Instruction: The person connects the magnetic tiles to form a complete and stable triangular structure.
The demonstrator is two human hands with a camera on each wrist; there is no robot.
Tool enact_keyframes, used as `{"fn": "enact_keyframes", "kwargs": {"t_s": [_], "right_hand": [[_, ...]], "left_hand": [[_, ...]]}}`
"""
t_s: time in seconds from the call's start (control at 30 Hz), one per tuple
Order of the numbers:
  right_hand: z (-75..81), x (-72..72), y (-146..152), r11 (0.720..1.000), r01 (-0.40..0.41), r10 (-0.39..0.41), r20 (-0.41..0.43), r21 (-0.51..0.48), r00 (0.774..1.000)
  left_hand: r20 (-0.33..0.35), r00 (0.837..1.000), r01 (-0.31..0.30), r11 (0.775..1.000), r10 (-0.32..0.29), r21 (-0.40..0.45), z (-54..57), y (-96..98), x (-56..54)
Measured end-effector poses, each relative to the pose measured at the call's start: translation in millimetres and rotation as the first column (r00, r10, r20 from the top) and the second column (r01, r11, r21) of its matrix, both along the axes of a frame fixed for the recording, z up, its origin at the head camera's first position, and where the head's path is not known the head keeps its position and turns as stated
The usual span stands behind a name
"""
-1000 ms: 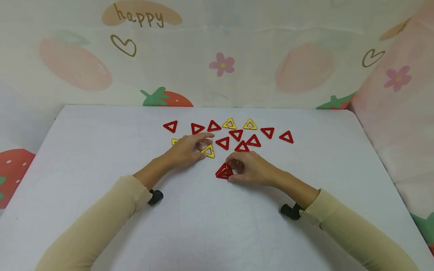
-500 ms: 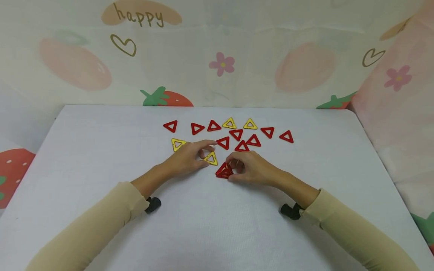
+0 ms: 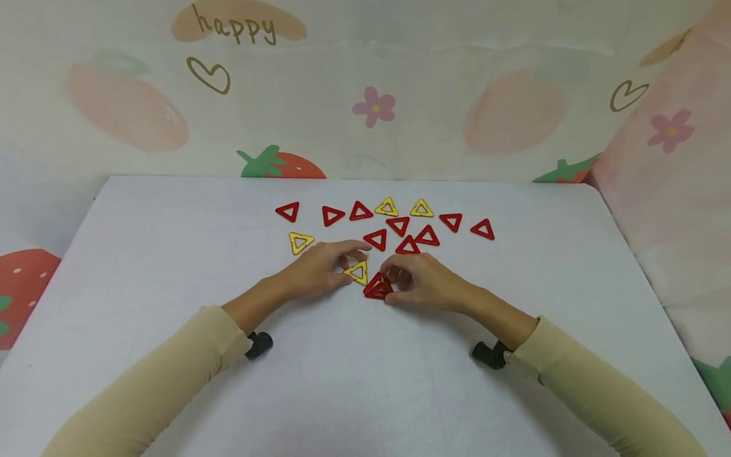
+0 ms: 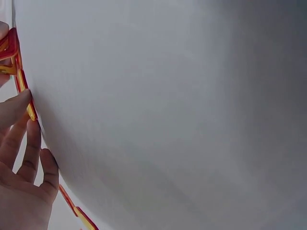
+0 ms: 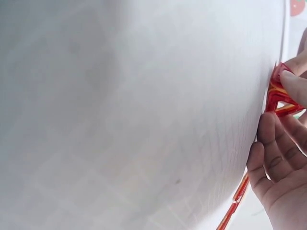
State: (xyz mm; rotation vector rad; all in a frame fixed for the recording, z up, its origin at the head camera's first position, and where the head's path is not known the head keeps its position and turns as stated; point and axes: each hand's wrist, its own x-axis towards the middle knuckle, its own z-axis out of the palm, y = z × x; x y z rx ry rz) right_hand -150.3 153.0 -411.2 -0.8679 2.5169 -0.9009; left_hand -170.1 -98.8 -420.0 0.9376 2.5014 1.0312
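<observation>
My left hand (image 3: 314,270) pinches a yellow triangular magnetic tile (image 3: 356,272) between thumb and fingers, low over the white table. In the left wrist view that tile (image 4: 31,108) appears edge-on, with a red side. Just right of it stands a small red pyramid of triangular tiles (image 3: 377,289), and the yellow tile's corner is right at its left side. My right hand (image 3: 428,282) grips the pyramid from the right with thumb and curled fingers, hiding part of it. From the right wrist, the pyramid (image 5: 283,98) shows red and yellow edges.
Behind the hands, several flat red triangles (image 3: 427,236) lie scattered on the white table (image 3: 365,381). Two yellow triangles (image 3: 421,208) lie at the back, and another yellow triangle (image 3: 299,242) is left, behind the left hand. A printed cloth (image 3: 422,63) hangs beyond the far edge.
My left hand has brought the yellow tile toward me and slightly right, up beside the pyramid, uncovering the yellow triangle at left. The right hand stays in place on the pyramid.
</observation>
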Motion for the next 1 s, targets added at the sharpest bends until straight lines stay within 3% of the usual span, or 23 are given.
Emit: {"fn": "enact_keyframes", "kwargs": {"t_s": [1.0], "right_hand": [[2.1, 0.0, 0.4, 1.0, -0.008, 0.008, 0.012, -0.004, 1.0]], "left_hand": [[0.033, 0.998, 0.053, 0.998, -0.055, 0.04, -0.4, 0.5, 1.6]]}}
